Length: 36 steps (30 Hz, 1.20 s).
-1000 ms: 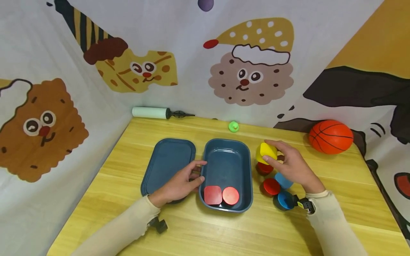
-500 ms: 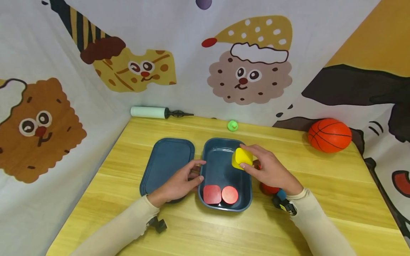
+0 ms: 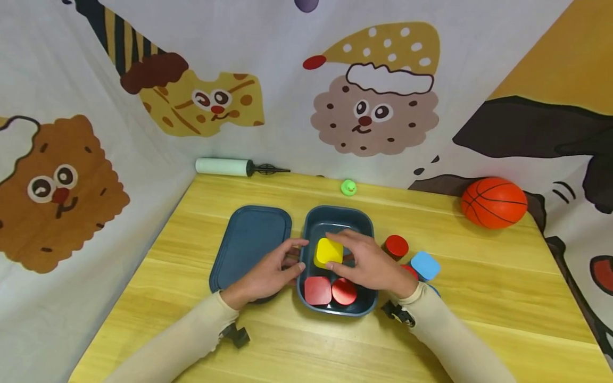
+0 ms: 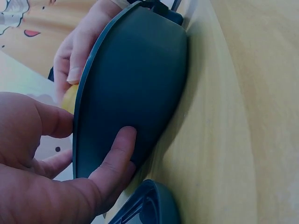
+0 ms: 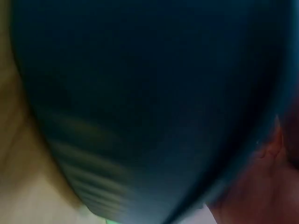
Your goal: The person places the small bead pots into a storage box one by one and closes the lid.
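My right hand (image 3: pixel 371 260) pinches a yellow rounded-square block (image 3: pixel 328 252) between thumb and fingers, over the inside of a dark blue rectangular box (image 3: pixel 369 223). In the box's near end sit a red rounded-square block (image 3: pixel 317 290) and a red round block (image 3: pixel 344 291). My left hand (image 3: pixel 270 272) rests at the box's left side, fingers fairly straight. In the left wrist view, one fingertip (image 4: pixel 126 135) lies on the outer wall of the box (image 4: pixel 135 79), and another digit meets its rim. The box's wall largely fills the blurred right wrist view.
Left of the box lies a dark blue lid (image 3: pixel 256 229), partly under my left hand. To the right stand a red round block (image 3: pixel 396 247), a light blue block (image 3: pixel 425 265) and others partly hidden. Behind are a pump (image 3: pixel 224 167), green duck (image 3: pixel 348 187) and basketball (image 3: pixel 494 202).
My right hand has carried the yellow block leftward from beside the red round block at the right to over the inside of the box. The left hand has stayed at the box's side.
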Each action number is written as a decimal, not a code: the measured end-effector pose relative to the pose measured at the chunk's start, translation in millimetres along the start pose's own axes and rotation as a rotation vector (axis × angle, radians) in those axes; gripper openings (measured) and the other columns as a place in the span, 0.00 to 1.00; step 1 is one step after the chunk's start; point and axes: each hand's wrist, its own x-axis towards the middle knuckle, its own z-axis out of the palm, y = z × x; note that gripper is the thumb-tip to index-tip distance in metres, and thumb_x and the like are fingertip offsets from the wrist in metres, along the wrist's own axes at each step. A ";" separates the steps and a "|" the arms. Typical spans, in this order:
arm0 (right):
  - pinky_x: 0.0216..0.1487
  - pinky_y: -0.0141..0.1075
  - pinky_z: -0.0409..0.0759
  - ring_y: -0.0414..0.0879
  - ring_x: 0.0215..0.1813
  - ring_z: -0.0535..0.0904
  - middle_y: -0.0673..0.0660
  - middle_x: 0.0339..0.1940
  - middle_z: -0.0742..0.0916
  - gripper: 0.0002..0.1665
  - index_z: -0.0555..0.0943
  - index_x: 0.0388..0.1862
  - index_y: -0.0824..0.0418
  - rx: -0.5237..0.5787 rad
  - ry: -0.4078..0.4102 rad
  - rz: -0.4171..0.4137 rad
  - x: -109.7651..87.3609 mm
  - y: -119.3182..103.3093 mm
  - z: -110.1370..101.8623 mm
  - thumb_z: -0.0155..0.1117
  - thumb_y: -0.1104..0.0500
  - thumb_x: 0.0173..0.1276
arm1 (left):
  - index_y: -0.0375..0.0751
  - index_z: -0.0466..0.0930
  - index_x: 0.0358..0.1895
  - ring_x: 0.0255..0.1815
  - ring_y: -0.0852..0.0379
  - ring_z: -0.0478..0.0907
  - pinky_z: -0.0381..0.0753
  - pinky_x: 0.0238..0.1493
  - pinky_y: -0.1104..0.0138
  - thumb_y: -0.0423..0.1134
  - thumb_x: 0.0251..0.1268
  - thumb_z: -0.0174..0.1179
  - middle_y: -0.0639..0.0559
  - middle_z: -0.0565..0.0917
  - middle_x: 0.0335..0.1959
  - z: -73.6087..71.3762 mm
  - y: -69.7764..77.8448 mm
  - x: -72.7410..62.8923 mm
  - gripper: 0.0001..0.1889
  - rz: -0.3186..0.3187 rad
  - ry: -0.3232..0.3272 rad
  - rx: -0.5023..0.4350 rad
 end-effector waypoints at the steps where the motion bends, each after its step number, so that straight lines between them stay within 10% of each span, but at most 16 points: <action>1: 0.48 0.33 0.89 0.44 0.54 0.82 0.56 0.65 0.85 0.39 0.76 0.75 0.64 -0.022 -0.009 -0.012 0.9 -0.4 3.0 0.75 0.47 0.72 | 0.51 0.62 0.81 0.64 0.42 0.82 0.92 0.49 0.55 0.39 0.82 0.58 0.36 0.73 0.70 0.0 0.4 -0.2 0.29 -0.001 0.000 0.004; 23: 0.64 0.43 0.86 0.44 0.59 0.84 0.53 0.65 0.87 0.35 0.78 0.74 0.59 -0.101 -0.174 0.001 8.5 -1.7 24.1 0.71 0.45 0.75 | 0.48 0.60 0.82 0.67 0.42 0.81 0.91 0.52 0.55 0.39 0.83 0.57 0.36 0.73 0.70 0.6 1.1 -0.9 0.29 0.007 -0.012 0.021; 36: 0.54 0.42 0.90 0.47 0.55 0.85 0.55 0.66 0.85 0.31 0.79 0.71 0.62 -0.043 -0.101 -0.027 3.3 -3.7 13.3 0.72 0.51 0.74 | 0.49 0.60 0.82 0.67 0.41 0.81 0.91 0.52 0.56 0.40 0.84 0.56 0.36 0.73 0.71 0.3 0.4 -0.2 0.30 0.011 -0.021 0.013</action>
